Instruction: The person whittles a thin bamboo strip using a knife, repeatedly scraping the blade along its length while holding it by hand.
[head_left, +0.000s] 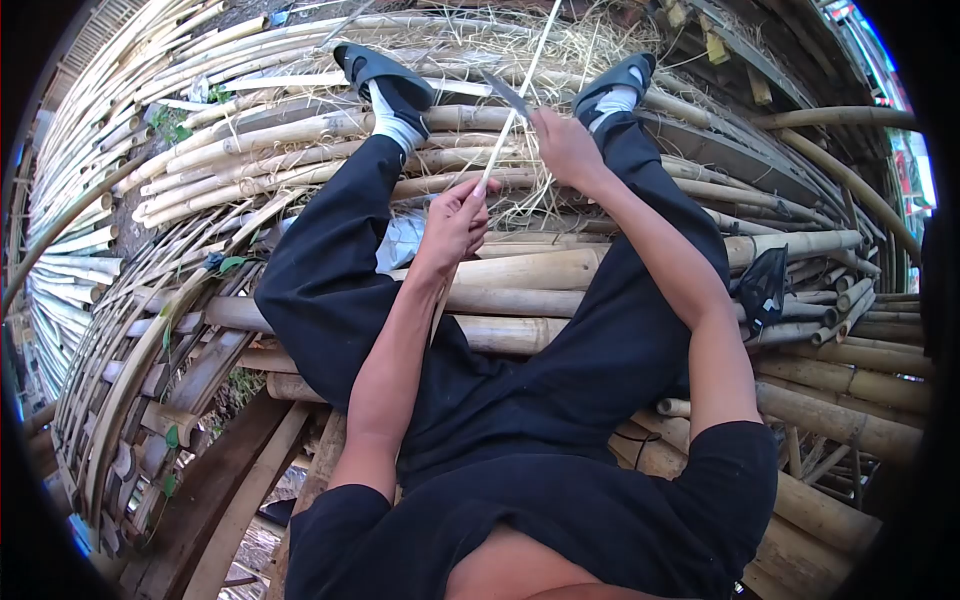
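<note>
My left hand, between my knees, is closed round a long thin bamboo strip. The strip slants from my lap up past the top edge of the view. Ahead and to the right, my right hand grips a knife, whose blade points up and left. The blade lies at or very near the strip; whether they touch is hard to tell. The knife's handle is hidden inside my right hand.
Bamboo poles lie beneath my legs and all around. Thin shavings are scattered between my feet. A black plastic bag rests at the right, and a pale bag lies by my left knee. Curved poles stick out at the right.
</note>
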